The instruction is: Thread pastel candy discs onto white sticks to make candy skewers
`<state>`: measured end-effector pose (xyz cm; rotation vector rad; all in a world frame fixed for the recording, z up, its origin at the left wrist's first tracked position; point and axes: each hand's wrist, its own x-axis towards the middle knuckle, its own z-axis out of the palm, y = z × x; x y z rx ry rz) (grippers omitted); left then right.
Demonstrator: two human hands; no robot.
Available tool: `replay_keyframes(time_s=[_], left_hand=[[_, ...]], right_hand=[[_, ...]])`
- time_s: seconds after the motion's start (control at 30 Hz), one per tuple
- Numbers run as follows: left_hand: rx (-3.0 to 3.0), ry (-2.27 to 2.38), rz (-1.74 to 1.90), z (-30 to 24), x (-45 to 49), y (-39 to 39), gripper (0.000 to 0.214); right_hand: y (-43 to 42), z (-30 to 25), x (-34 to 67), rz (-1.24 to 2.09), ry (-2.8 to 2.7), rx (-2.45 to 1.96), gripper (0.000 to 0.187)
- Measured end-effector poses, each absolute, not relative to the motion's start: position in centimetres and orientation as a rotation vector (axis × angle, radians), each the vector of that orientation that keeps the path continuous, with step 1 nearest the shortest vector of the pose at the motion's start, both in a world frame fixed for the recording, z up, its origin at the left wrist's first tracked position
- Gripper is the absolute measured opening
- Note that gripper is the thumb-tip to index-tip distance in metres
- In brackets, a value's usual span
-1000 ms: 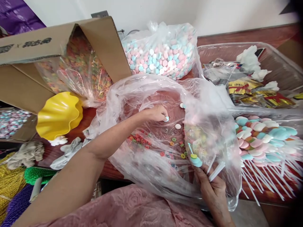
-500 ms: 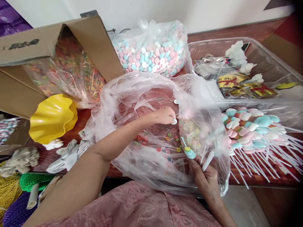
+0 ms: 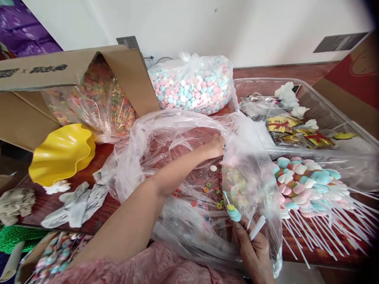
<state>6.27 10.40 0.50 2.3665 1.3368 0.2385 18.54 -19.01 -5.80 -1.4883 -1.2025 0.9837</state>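
At the open plastic bag (image 3: 166,118), R hand (image 3: 254,246) pinches white sticks (image 3: 258,227), best kept steady w/ threaded candy (image 3: 234,214) up; L hand (image 3: 216,147) curled, can't tell if pinching.

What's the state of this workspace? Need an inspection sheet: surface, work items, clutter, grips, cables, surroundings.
Surface: reddish-brown wooden table.
Work items: see-through bag spread wide, loose candy rings and a white candy within; candies on sticks heaped at right.
Clutter: yellow wavy bowl; see-through tray of packets; glove-like cloth, crumpled.
Grips: left grip at the bag's opening, fingers partly hidden, hold unclear; right grip closed on a candy stick and bare white sticks.
Cables: thin dark cable by the wall, behind the tied candy bag.
Surroundings: white wall with two grey sockets; open cardboard box at left.
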Motion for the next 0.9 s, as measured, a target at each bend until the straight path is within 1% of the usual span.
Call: replay_keyframes(time_s=[0.13,0.23,0.3,0.43,0.57,0.7,0.83,0.9], left_hand=[[2.476,1.229,0.31,1.1,4.8,8.7,0.019],[2.383,1.204,0.438,2.5,1.2,6.7,0.017],[2.172,1.206,0.571,3.5,-2.0,4.8,0.016],[1.519,1.185,0.76,4.9,-7.6,-0.7,0.035],[1.023,1.079,0.956,5.2,-9.7,-6.3,0.037],[0.764,1.012,1.181,4.4,-9.4,-9.9,0.038],[0.609,0.941,1.32,3.6,-8.6,-11.5,0.037],[0.593,0.933,1.361,3.3,-8.4,-11.9,0.038]], right_hand=[[-18.9,-5.9,18.6,1.084,-1.157,-1.493,0.036],[-18.6,-5.9,18.6,1.1,-1.144,-1.468,0.039],[-18.5,-5.9,18.6,1.086,-1.158,-1.458,0.036],[-18.7,-5.3,18.2,1.022,-1.236,-1.435,0.03],[-18.8,-2.5,16.3,0.931,-1.395,-1.43,0.027],[-18.0,0.2,13.6,0.814,-1.696,-1.361,0.028],[-17.3,0.3,12.6,0.681,-1.899,-1.321,0.022],[-17.4,0.1,12.5,0.629,-1.931,-1.342,0.023]])
